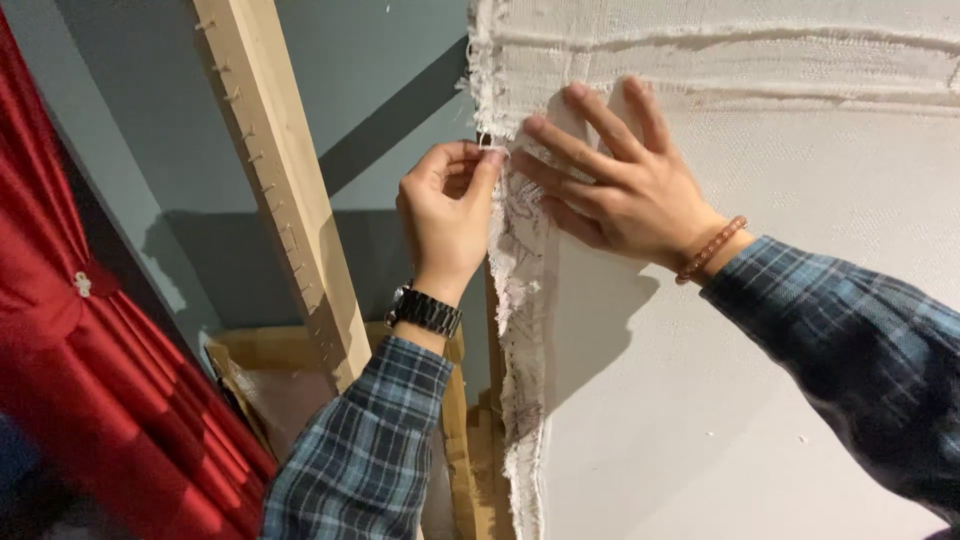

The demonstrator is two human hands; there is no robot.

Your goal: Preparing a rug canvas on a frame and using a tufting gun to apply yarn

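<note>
The frayed left edge of the white woven fabric (760, 300) is pinched by the left hand (447, 215); the right hand (610, 180) is pressed flat, fingers spread. A nailed wooden beam (275, 170) and a red curtain (90, 380) are positioned leftward.

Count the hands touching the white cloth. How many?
2. The left hand pinches the frayed edge of the white cloth; the right hand presses flat on it beside that edge.

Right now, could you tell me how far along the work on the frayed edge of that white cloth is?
Done: the white cloth lies flat, its top band already folded. In hand: the left hand pinches the frayed edge near the top corner, while the right hand presses the cloth flat beside it. Left: the edge below the hands hangs ragged and loose.
</note>
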